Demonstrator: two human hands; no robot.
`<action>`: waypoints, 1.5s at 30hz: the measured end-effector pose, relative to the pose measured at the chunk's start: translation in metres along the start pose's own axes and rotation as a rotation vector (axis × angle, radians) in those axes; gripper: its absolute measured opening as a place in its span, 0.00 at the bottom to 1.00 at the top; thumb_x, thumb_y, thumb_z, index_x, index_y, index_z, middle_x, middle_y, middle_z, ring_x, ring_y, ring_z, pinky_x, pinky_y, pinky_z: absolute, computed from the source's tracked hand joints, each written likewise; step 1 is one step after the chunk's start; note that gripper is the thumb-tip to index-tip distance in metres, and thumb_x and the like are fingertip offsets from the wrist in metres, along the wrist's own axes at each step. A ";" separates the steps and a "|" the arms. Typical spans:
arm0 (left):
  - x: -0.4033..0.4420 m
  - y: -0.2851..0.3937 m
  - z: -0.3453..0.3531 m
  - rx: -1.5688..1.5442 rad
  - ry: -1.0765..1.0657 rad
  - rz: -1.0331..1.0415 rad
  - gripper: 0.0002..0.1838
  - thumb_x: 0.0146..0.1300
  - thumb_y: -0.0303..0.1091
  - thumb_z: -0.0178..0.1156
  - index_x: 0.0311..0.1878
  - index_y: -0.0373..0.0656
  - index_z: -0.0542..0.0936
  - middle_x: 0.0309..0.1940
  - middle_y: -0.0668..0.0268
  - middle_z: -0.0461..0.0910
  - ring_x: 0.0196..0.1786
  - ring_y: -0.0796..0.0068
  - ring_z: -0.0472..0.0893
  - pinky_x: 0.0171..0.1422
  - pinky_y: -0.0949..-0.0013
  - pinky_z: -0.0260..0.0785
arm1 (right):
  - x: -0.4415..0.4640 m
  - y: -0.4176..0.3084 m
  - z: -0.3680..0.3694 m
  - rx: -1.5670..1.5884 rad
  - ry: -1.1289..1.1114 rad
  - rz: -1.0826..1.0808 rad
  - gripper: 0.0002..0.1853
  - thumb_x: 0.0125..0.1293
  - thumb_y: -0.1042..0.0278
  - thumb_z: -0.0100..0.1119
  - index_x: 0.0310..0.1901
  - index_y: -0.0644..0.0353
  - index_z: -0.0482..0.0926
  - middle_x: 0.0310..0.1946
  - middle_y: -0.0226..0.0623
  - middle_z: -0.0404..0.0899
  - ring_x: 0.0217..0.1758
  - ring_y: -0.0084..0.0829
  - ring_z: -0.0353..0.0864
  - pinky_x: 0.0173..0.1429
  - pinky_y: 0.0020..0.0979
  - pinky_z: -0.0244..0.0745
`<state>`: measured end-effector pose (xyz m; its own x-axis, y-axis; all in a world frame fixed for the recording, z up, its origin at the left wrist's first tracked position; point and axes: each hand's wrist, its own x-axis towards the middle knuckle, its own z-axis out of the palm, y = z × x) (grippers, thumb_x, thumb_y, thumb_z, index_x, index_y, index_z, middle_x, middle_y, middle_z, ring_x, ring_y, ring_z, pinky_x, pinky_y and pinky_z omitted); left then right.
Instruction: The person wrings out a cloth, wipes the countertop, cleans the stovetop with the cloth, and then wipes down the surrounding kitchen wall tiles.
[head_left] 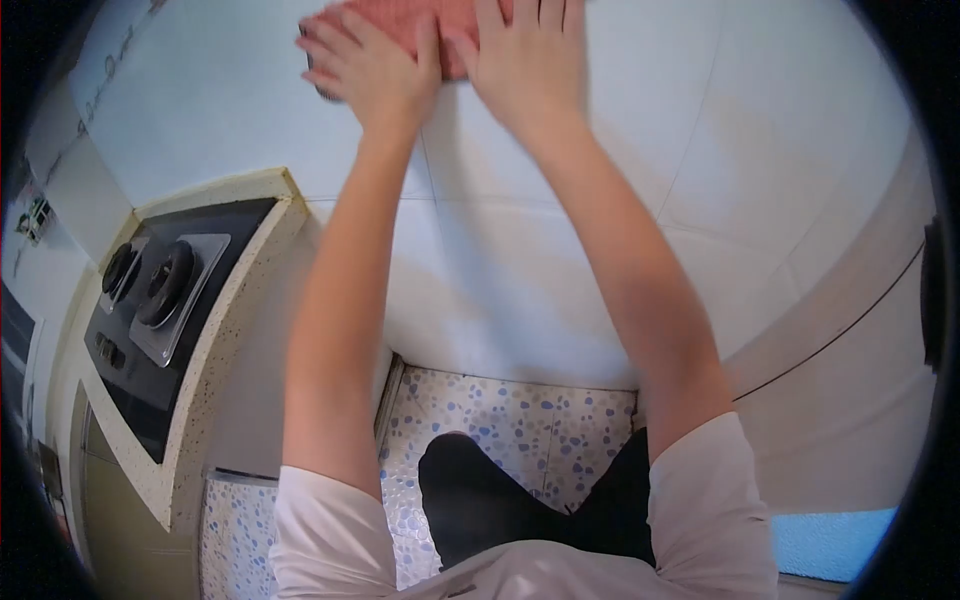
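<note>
A coral-red cloth [402, 14] lies against the white tiled wall [640, 90] at the top of the head view. A dark, patterned edge shows along its left side. My left hand [378, 75] lies flat on the cloth's left part, with its fingers spread. Beside it, my right hand [530, 70] presses flat on the right part, its thumb on the cloth and its fingers pointing up. The right fingertips are cut off by the frame's top edge, as is the cloth's upper part. Both arms are stretched out forward.
At left, a gas stove [180, 290] with black burners is set in a speckled countertop [200, 400]. A pale, rounded panel [830, 400] stands at right. Below is a floor with blue pebble-pattern tiles [500, 410], and a light blue surface [835, 543] shows at lower right.
</note>
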<state>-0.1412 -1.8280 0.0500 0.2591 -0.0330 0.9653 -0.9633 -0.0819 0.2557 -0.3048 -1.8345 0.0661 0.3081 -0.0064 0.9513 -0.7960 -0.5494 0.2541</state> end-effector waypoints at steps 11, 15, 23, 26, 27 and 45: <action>-0.357 -0.023 -0.017 -0.079 -0.461 0.021 0.61 0.67 0.56 0.62 0.83 0.27 0.36 0.83 0.28 0.29 0.84 0.21 0.31 0.83 0.25 0.24 | -0.386 -0.057 0.024 0.080 -0.364 0.306 0.37 0.63 0.45 0.71 0.71 0.50 0.76 0.74 0.60 0.64 0.78 0.64 0.62 0.79 0.67 0.56; -0.370 -0.002 -0.020 -0.071 -0.492 0.004 0.61 0.68 0.58 0.61 0.83 0.26 0.36 0.82 0.26 0.29 0.83 0.20 0.31 0.82 0.23 0.24 | -0.401 -0.043 0.008 0.092 -0.395 0.389 0.36 0.64 0.45 0.70 0.71 0.54 0.75 0.76 0.65 0.58 0.79 0.69 0.58 0.80 0.70 0.52; -0.118 0.159 0.011 -0.070 -0.103 0.196 0.54 0.66 0.69 0.59 0.76 0.27 0.60 0.79 0.27 0.49 0.80 0.17 0.46 0.76 0.16 0.36 | -0.153 0.117 -0.035 -0.090 0.112 0.324 0.46 0.67 0.41 0.66 0.77 0.62 0.62 0.78 0.78 0.46 0.80 0.82 0.44 0.80 0.75 0.43; -0.073 0.195 0.018 0.073 0.001 0.182 0.53 0.70 0.67 0.54 0.78 0.27 0.56 0.80 0.29 0.47 0.82 0.24 0.45 0.79 0.22 0.37 | -0.100 0.148 -0.047 -0.223 0.132 0.308 0.44 0.75 0.41 0.54 0.80 0.67 0.56 0.80 0.74 0.43 0.84 0.72 0.38 0.85 0.67 0.37; -0.072 0.200 0.022 0.189 -0.026 0.139 0.52 0.73 0.64 0.52 0.81 0.27 0.52 0.82 0.32 0.44 0.84 0.31 0.42 0.83 0.29 0.35 | -0.101 0.155 -0.046 -0.270 0.114 0.318 0.44 0.79 0.41 0.48 0.81 0.69 0.53 0.81 0.72 0.42 0.87 0.67 0.36 0.87 0.63 0.35; -0.481 0.161 0.021 -0.149 -0.510 0.065 0.63 0.66 0.62 0.63 0.83 0.28 0.36 0.81 0.25 0.29 0.81 0.13 0.31 0.76 0.14 0.22 | -0.483 0.086 -0.047 0.023 -0.338 0.683 0.48 0.65 0.48 0.69 0.74 0.72 0.58 0.78 0.82 0.36 0.80 0.85 0.38 0.79 0.79 0.40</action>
<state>-0.4196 -1.8459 -0.3745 0.1642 -0.5162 0.8406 -0.9684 0.0778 0.2369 -0.5465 -1.8389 -0.3636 -0.1033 -0.6045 0.7899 -0.8570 -0.3490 -0.3792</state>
